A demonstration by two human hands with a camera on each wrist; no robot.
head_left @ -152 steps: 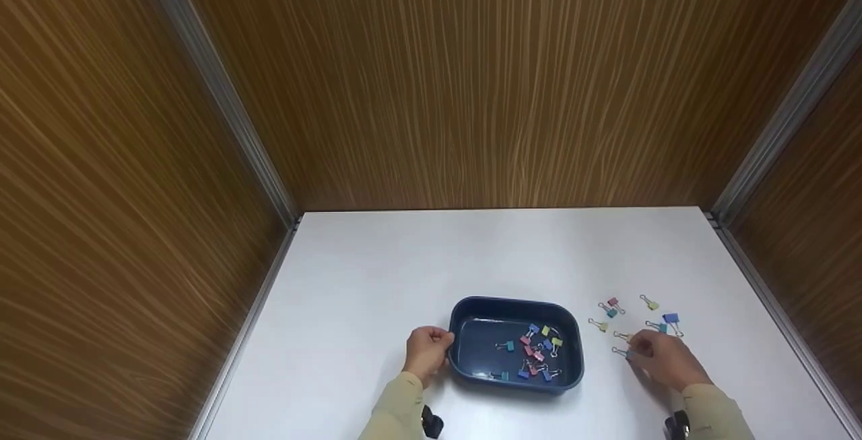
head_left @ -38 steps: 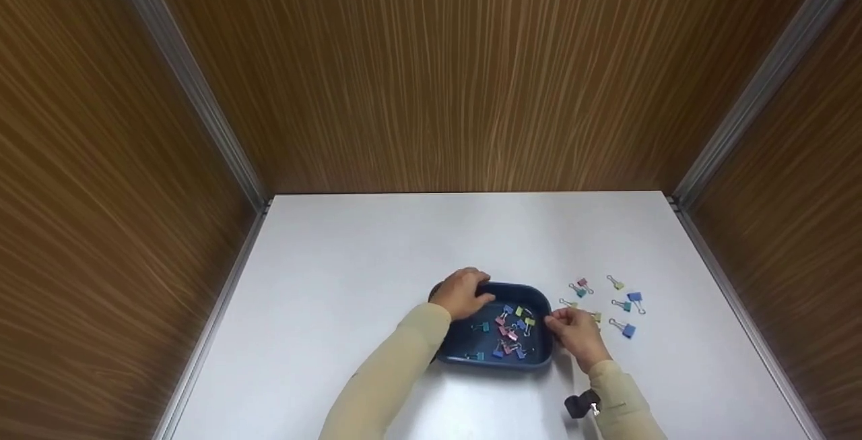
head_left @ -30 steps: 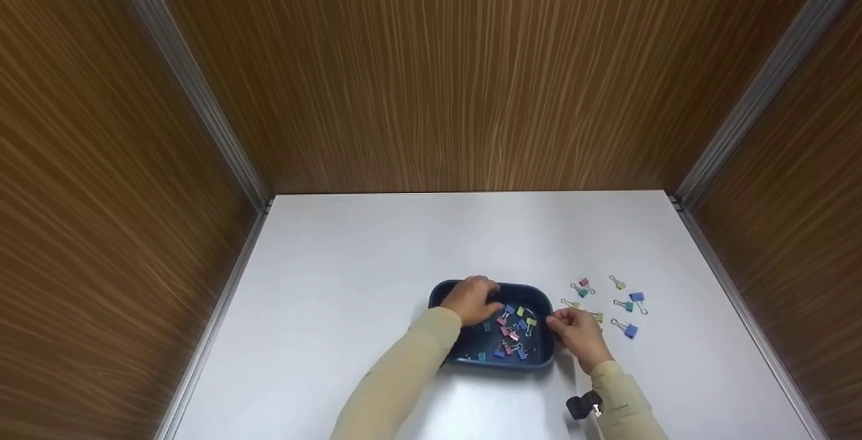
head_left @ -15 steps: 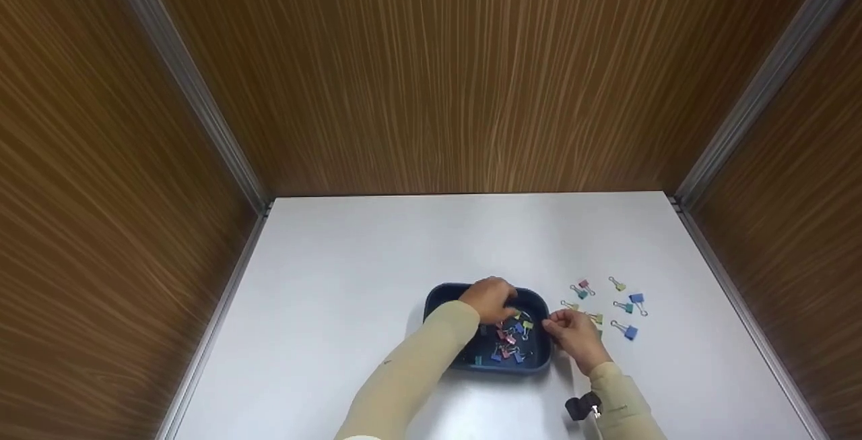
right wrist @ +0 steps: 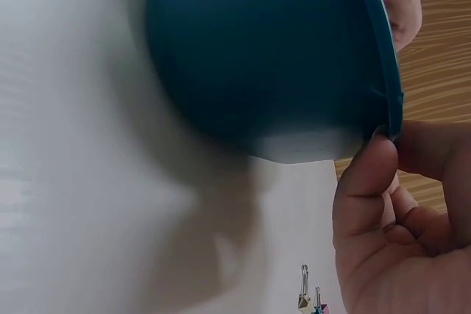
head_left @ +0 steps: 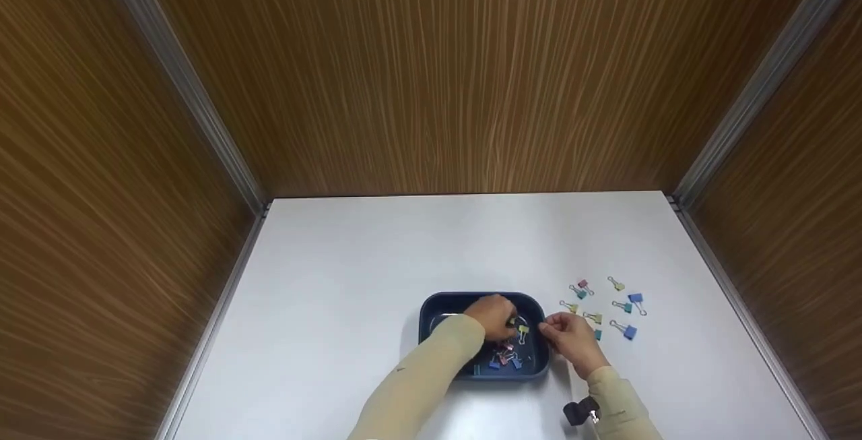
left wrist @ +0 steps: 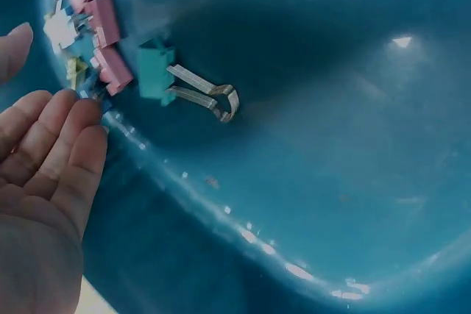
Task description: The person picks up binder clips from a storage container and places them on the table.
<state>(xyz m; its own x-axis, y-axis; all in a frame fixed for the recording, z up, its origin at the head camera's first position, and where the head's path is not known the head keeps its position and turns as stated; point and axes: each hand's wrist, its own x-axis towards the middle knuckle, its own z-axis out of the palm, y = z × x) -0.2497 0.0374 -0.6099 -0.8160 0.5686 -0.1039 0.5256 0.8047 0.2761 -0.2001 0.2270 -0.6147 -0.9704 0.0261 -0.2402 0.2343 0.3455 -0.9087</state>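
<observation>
Head view: the right hand (head_left: 571, 340) pinches the blue tray (head_left: 450, 303) by its rim; the left hand (head_left: 492, 317), fingers loosely extended, is inside it beside binder clips (head_left: 504, 360); more clips (head_left: 630, 333) lie beyond the right hand.

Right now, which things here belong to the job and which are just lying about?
In use:
blue tray, rim pinched by the right hand
binder clips inside it, near the left hand

Lying about:
loose clips on the table, right of the tray, though they may belong too
</observation>
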